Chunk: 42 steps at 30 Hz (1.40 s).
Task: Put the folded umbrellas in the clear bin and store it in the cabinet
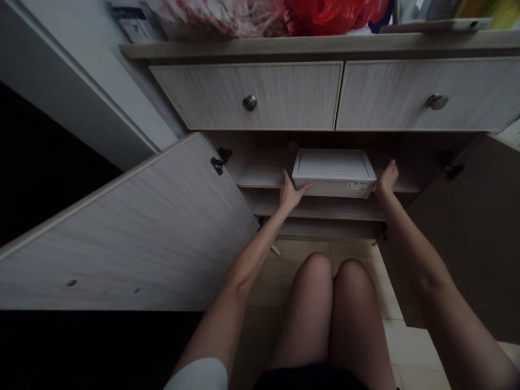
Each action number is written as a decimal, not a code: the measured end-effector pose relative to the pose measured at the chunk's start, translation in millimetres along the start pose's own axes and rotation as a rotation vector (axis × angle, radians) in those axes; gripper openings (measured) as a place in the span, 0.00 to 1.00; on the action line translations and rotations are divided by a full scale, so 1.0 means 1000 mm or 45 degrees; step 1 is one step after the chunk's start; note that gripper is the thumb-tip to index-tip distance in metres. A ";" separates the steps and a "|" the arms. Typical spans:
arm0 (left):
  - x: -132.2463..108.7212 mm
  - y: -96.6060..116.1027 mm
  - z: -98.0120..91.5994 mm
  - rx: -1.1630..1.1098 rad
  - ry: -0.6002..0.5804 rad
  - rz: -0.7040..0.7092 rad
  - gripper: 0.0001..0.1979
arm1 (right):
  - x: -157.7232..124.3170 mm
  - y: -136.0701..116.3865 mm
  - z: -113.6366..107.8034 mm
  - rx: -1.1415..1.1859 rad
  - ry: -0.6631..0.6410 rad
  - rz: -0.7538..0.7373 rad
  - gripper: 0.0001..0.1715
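A white lidded storage box (333,188) with a small label on its front lies on the upper shelf inside an open cabinet. Its front juts slightly past the shelf edge. My left hand (290,194) grips the box's front left corner, thumb across the front face and fingers along the side. At the opposite end, my right hand (388,177) is against or very close to the box's right side. Its fingers stretch back into the cabinet, away from the box, and whether the palm presses on it I cannot tell.
The left cabinet door (134,233) and right door (459,227) stand swung out on both sides. Above are two closed drawers with a left knob (249,103) and right knob (436,101). A red plastic bag (337,16) sits on top. Lower shelves (320,208) run beneath the box.
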<state>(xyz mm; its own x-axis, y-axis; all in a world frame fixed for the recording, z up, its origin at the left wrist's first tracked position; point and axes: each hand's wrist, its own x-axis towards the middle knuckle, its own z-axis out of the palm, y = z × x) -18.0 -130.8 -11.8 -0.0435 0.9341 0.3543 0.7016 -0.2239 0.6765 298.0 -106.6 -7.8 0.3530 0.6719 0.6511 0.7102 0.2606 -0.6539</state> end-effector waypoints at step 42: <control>0.068 0.010 0.053 0.591 -0.165 0.558 0.44 | -0.018 -0.018 0.061 -0.768 -0.535 -0.481 0.42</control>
<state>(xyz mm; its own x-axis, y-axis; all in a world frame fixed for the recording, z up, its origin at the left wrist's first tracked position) 24.1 -54.9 -15.5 0.3821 0.8160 0.4338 0.8706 -0.4752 0.1271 241.7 -80.9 -31.0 -0.1471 0.8481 0.5090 0.9826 0.1842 -0.0229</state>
